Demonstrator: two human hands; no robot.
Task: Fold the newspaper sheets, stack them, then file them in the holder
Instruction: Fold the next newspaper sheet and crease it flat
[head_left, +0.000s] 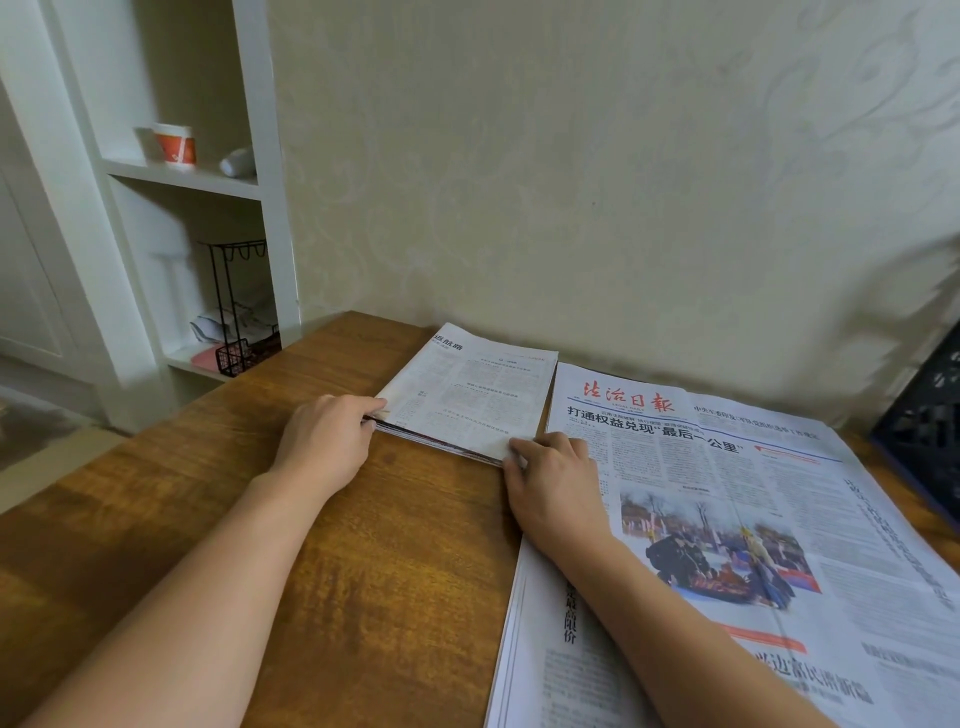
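Both hands, the left hand (327, 441) and right hand (553, 483), are pinching the folded stack (467, 400) on the worktop (311, 519); unfolded sheets (727, 519) are waiting beside it (filing not begun, I judge).

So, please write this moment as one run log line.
left hand: grips folded stack | right hand: grips stack corner | open newspaper: flat on table

Both hands forward (fingers curled): left (327, 441), right (553, 483).

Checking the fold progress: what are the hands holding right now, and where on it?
Both hold the folded newspaper stack: left hand pinches its left corner, right hand grips its near right corner.
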